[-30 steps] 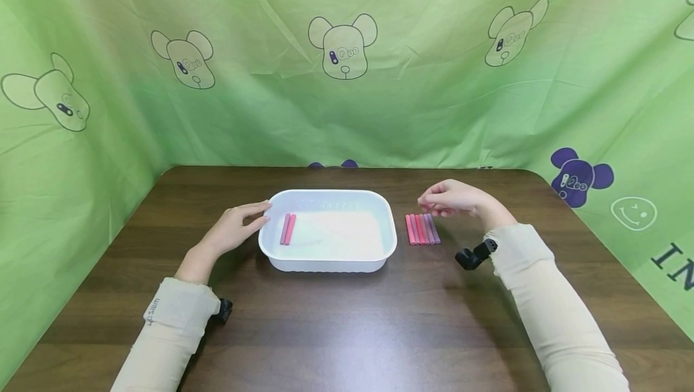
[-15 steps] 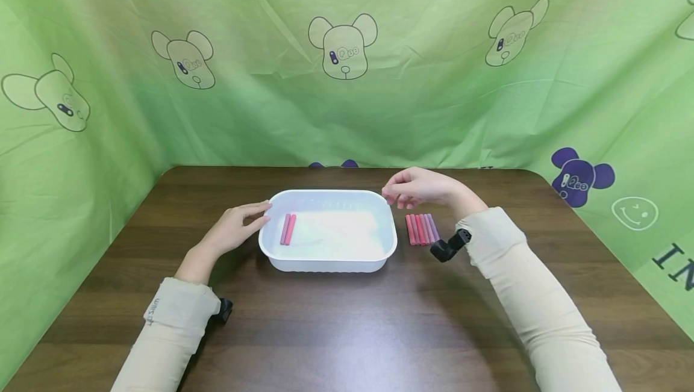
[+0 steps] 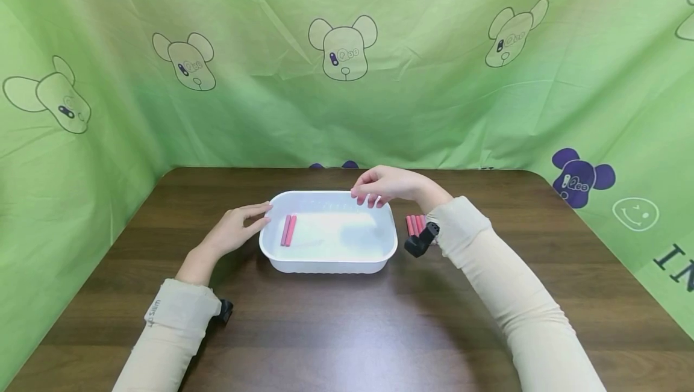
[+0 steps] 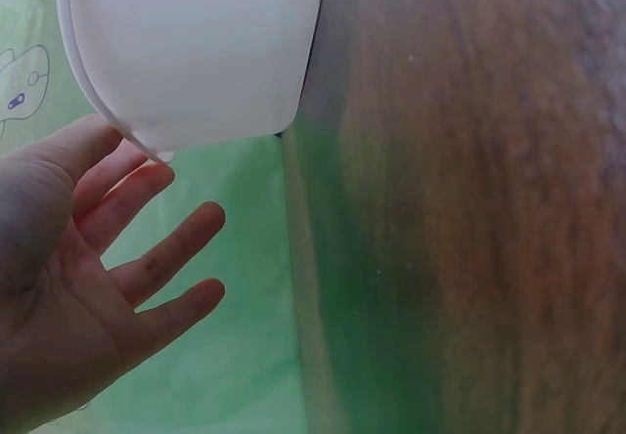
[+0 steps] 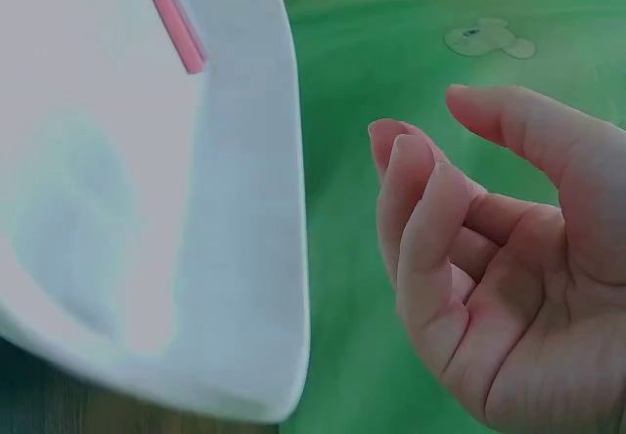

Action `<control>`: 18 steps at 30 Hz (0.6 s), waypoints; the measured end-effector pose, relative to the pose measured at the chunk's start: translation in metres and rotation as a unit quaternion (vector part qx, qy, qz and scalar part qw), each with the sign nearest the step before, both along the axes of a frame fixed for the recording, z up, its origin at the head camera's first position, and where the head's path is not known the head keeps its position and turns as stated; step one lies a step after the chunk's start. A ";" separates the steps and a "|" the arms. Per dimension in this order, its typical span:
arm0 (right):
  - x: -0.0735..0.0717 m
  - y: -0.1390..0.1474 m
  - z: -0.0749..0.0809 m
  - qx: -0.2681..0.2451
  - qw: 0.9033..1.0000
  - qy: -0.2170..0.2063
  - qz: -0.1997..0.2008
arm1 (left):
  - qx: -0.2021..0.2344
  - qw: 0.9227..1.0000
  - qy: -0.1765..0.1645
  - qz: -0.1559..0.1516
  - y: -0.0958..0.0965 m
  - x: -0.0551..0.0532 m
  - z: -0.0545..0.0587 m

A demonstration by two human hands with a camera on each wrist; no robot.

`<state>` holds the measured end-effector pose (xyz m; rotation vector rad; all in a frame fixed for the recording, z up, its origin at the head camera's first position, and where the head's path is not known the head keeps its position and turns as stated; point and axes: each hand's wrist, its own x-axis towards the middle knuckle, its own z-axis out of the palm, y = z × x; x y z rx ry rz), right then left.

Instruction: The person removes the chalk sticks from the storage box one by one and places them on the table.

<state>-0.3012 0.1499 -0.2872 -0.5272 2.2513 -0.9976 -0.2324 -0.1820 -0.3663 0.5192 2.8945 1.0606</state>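
A white plastic tray [image 3: 328, 266] sits on the table, with a purple stick [image 3: 285, 230] and a pink stick [image 3: 291, 230] side by side in its left part. Both look like thin chalk. My left hand [image 3: 234, 228] touches the tray's left rim with thumb and fingertips; its other fingers [image 4: 176, 258] stretch out free in the left wrist view. Over the tray's far right rim hovers my right hand [image 3: 391, 185]. In the right wrist view, the right hand [image 5: 499, 258] has loosely bent fingers, a gap before the thumb, and nothing held.
Right of the tray lies a row of pink and purple sticks [image 3: 413, 224], partly hidden by the black wrist camera [image 3: 422, 240]. The brown wooden table [image 3: 325, 332] ends at a green printed cloth [image 3: 260, 115] behind.
My right hand has moved left from above the row of sticks to the tray's far rim. My left hand and the two sticks in the tray have stayed put.
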 end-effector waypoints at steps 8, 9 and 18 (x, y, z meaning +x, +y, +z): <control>-0.008 -0.022 -0.010 -0.007 1.000 -0.010 0.018 | 0.003 1.000 0.005 -0.002 0.000 -0.001 -0.001; -0.010 -0.025 -0.012 -0.008 1.000 -0.013 0.021 | 0.002 1.000 0.005 -0.002 0.000 -0.001 -0.001; -0.018 -0.047 -0.024 -0.001 0.999 -0.023 0.038 | 0.002 1.000 0.005 0.001 0.000 -0.001 -0.002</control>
